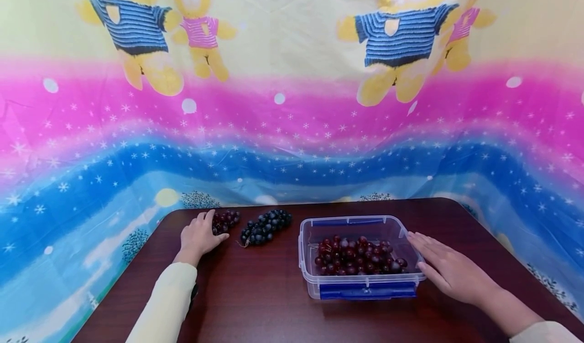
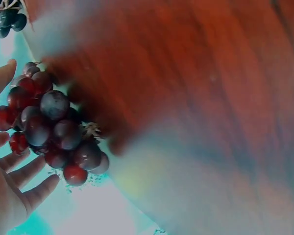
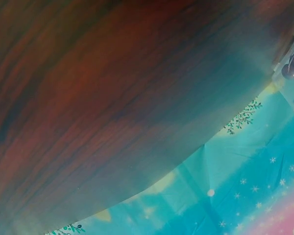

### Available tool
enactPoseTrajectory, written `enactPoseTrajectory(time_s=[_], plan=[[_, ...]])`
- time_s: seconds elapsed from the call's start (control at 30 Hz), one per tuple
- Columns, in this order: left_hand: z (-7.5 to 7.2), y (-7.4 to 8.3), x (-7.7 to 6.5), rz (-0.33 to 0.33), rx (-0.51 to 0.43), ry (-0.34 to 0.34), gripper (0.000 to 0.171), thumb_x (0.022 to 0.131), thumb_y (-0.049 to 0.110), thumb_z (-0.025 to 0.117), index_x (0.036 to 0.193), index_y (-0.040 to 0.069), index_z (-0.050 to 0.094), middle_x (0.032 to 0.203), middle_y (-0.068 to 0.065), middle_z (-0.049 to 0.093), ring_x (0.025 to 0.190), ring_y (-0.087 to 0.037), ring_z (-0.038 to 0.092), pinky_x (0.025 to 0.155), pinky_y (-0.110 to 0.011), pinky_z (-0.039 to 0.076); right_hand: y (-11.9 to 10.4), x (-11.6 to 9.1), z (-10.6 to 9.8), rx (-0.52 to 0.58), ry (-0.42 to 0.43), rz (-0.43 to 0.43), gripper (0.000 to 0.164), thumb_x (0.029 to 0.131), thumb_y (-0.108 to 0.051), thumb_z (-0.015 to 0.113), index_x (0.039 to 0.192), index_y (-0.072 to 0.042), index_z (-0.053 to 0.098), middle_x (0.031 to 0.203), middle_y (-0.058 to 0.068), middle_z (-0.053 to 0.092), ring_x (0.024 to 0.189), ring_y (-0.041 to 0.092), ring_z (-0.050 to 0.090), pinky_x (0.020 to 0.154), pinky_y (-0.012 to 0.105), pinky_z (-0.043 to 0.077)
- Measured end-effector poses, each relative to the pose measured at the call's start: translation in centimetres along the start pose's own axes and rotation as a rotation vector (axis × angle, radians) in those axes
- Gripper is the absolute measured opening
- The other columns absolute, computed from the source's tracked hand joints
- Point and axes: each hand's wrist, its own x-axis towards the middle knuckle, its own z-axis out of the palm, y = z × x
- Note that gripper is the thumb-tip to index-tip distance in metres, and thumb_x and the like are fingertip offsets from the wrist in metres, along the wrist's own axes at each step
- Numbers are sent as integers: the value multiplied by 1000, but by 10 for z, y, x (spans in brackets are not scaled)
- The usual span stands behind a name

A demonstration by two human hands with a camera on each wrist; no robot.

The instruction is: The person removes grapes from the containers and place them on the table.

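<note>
Over the feed I had the left hand (image 1: 201,235) spread around the round dark-red grape bunch (image 2: 49,122), left of the clear rectangular plastic box (image 1: 313,288); the right hand (image 1: 451,271), fingers straight, lay against the box's right side. Gentle cupping seemed safer than squeezing.

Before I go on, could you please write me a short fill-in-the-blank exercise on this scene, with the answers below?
1. The right hand is beside the clear container, whose front latch is coloured ____.
2. The left hand is at a bunch of red grapes, to the ____ of the black grapes in the head view.
3. Outside the container, the number of bunches on the table is ____.
4. The black grapes lie ____ that red bunch and the container.

Missing words: blue; left; two; between.
</note>
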Motion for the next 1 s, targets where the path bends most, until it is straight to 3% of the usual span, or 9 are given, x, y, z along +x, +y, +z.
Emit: enactPoseTrajectory(time_s=[0.2,0.5,0.7,1.0], plan=[[-8,7,4,46,-8,53,84,82,48,73,142,-3,42,133,-31,48,112,-46,53,83,-60,48,0,0,0,2,2,-2,61,92,-19,65,146,-3,43,145,16,46,141,-4,8,110,12,5],[-20,19,8,114,12,137,82,81,47,76,141,-1,46,134,-29,49,113,-45,54,83,-58,49,0,0,0,1,0,-6,61,92,-19,65,146,-3,42,148,11,42,141,-3,8,110,12,5],[-29,34,10,181,-27,204,81,79,44,78,140,0,47,132,-24,52,116,-41,53,89,-57,47,0,1,0,-4,4,-4,61,91,-18,66,146,-4,43,144,16,47,141,-3,10,111,13,7],[-45,63,14,290,-72,268,80,79,43,79,140,3,48,134,-21,53,115,-39,55,90,-56,47,1,0,2,7,8,-9,61,92,-18,65,146,-3,42,149,10,42,142,-2,10,111,14,7]])
